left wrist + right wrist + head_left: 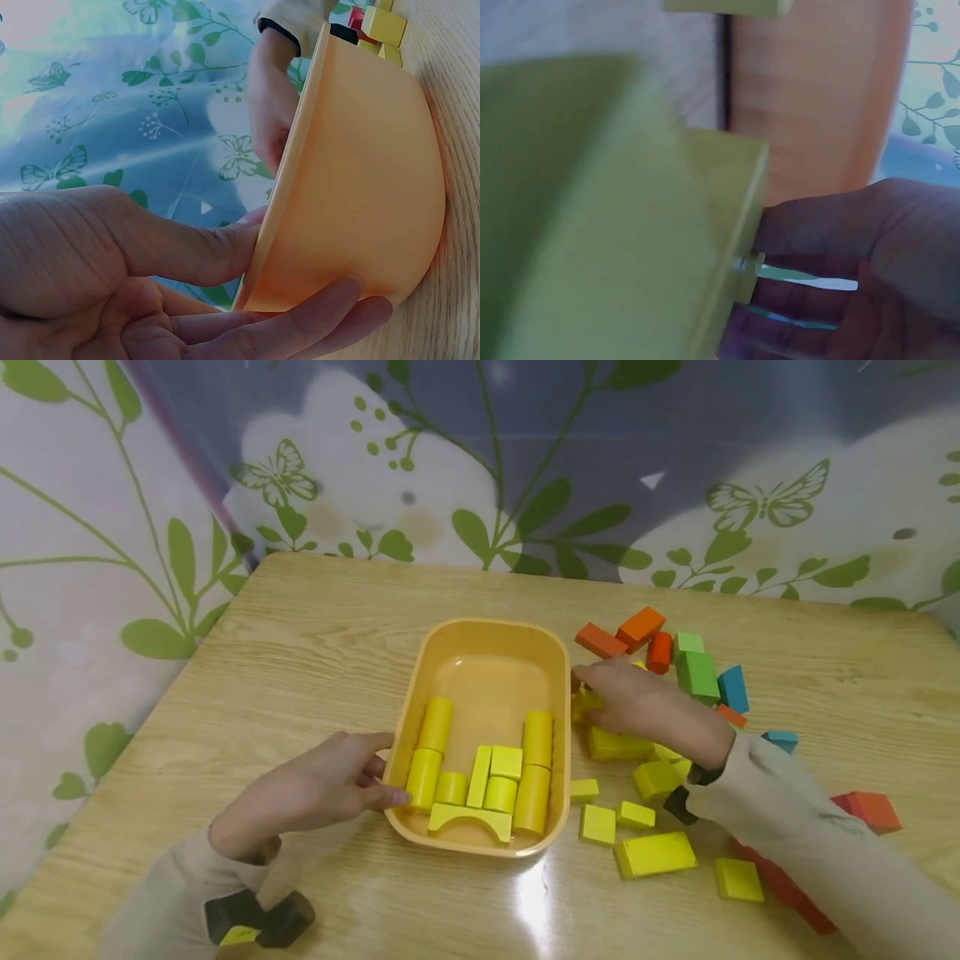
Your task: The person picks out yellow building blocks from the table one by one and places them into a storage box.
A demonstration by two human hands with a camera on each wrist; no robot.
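Note:
My left hand [311,789] grips the near left rim of a light orange plastic tub [487,681]. Its thumb lies over the edge, and its fingers [315,319] are against the outer wall. In the tub are several yellow blocks: stacked cylinders [424,777] at left and right, small pieces between, and an arch block [471,820] in front. Just outside the tub's right wall, my right hand [622,693] pinches a yellow block [587,703], partly hidden by the fingers. In the right wrist view, a large yellow block [615,225] looms blurred beside the fingertips.
Loose yellow blocks [656,855] lie right of the tub on the wooden table [300,652]. Beyond my right hand are orange blocks [641,628], green blocks [698,677] and blue blocks [733,688]. Red blocks [783,881] lie partly under the right forearm. A patterned wall covering [420,485] borders the table.

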